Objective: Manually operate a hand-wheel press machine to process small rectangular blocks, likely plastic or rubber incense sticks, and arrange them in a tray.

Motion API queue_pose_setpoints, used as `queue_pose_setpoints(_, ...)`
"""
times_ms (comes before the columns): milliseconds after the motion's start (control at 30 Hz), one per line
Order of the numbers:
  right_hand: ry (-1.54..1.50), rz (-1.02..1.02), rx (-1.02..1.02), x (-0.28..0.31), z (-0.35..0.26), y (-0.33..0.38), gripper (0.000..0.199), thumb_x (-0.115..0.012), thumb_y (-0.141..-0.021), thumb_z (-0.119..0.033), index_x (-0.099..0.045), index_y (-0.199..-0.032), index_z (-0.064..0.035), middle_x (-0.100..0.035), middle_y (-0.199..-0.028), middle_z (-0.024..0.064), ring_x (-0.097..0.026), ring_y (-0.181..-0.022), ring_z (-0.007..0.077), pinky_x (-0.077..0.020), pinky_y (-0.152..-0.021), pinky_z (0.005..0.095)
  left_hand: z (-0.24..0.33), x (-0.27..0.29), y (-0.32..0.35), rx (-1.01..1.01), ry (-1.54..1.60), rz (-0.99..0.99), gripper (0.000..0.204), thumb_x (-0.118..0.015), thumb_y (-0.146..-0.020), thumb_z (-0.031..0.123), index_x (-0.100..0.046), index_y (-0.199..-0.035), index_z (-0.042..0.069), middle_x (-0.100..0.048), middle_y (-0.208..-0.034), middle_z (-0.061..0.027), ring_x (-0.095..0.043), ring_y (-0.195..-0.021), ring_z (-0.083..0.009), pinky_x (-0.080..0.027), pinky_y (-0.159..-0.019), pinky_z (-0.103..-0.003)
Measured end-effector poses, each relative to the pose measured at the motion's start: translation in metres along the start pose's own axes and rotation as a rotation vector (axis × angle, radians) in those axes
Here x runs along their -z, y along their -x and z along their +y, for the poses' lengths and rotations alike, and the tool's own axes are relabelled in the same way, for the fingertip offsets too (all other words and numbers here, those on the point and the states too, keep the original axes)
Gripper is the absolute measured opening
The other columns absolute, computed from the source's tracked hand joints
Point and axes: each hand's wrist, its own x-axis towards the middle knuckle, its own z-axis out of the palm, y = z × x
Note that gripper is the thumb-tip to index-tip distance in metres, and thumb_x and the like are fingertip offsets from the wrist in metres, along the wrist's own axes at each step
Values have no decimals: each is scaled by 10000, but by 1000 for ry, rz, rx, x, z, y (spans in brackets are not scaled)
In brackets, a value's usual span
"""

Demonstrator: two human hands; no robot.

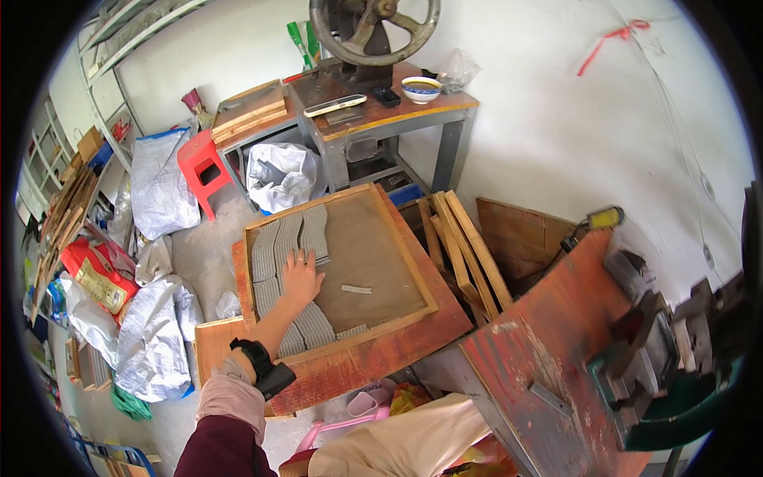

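— Grip first: what is the left hand doing?

— Spread flat, fingers apart, palm pressing down on the grey wavy strips laid in rows along the left side of the shallow wooden tray. It pinches nothing. No right hand shows, so its grip cannot be told at all.

— How would you do this part well?

— My judgement: keep the palm flat and light so the rows stay butted together without buckling, and push toward the tray's left wall rather than across the bare mesh. One loose strip lies alone on the middle of the tray, apart from the rows; I would slide it in flush, wave to wave.

— Where does the tray sit?

— On a reddish board surface, slightly askew, just ahead of the person's knees.

— Packages, near to far?

— At the left, on the floor, white woven sacks slump in a heap. Just beyond lies a red bag with a yellow printed panel. Farther back, another white sack leans beside a red plastic stool, and a crumpled grey-white bag sits under the far surface. On that stands a blue-and-white bowl. Green flat packets lean at the wall behind it.
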Motion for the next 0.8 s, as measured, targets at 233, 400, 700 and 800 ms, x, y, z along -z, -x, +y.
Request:
queue_pose_setpoints(233, 21, -24, 18, -26, -9, -15, 327, -637, -853, -277, -665, -903, 45, -649, -858, 216, -606, -732, 347, -488, -697, 411, -33, -19, -40, -444, -251, 155, 462, -628, -811, 331, -575, -1173, 48, -486, -1286, -164, -351, -1264, -366, -348, -966, -509)
queue_pose_setpoints(400, 46, -47, -3, -26, -6, -14, 328, -638, -851, -268, -664, -908, 55, -650, -868, 220, -613, -736, 342, -495, -692, 402, -31, -23, -42, -411, -291, 176, 361, -617, -795, 199, -606, -1122, 46, -495, -1274, -163, -344, -1273, -367, -343, -973, -507)
queue_pose_setpoints(700, 53, -29, -112, -12, 28, 2, 330, -640, -846, -250, -662, -916, 72, -653, -887, 229, -626, -742, 334, -507, -682, 386, -24, -4, -65, -107, -30, -155, 428, -718, -615, 124, -624, -1017, 9, -389, -1333, -235, -241, -1294, -448, -292, -982, -567)
queue_pose_setpoints(800, 51, -27, -165, -12, 38, 16, 331, -640, -845, -244, -661, -918, 77, -654, -894, 232, -631, -745, 331, -512, -678, 381, -23, -3, -68, -113, -61, -184, 446, -744, -597, 159, -630, -1002, 13, -375, -1338, -236, -232, -1289, -450, -261, -991, -579)
